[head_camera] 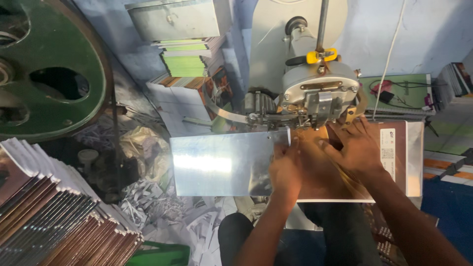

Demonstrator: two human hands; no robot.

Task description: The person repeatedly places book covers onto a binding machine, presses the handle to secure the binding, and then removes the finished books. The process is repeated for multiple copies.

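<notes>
The left hand (286, 170) lies flat on a brown booklet (325, 172), fingers (290, 148) held close together and pointing toward the machine head (318, 93); they press down and grip nothing. The right hand (357, 148) also lies on the booklet, fingers (340, 135) spread wide, tips just under the machine head. The booklet rests on the metal surface (221, 165), directly beneath both hands, its far edge seemingly tucked under the machine head, though the hands hide the exact spot. Just right of the right hand, the booklet's glossy cover edge (414, 152) shows with a white label. Left of the left hand the surface runs bare and shiny. Farther left and nearer the person sits a stack of booklets (54, 216), with paper scraps (157, 207) on the floor between. A large green wheel (54, 74) stands far left, beyond it.
</notes>
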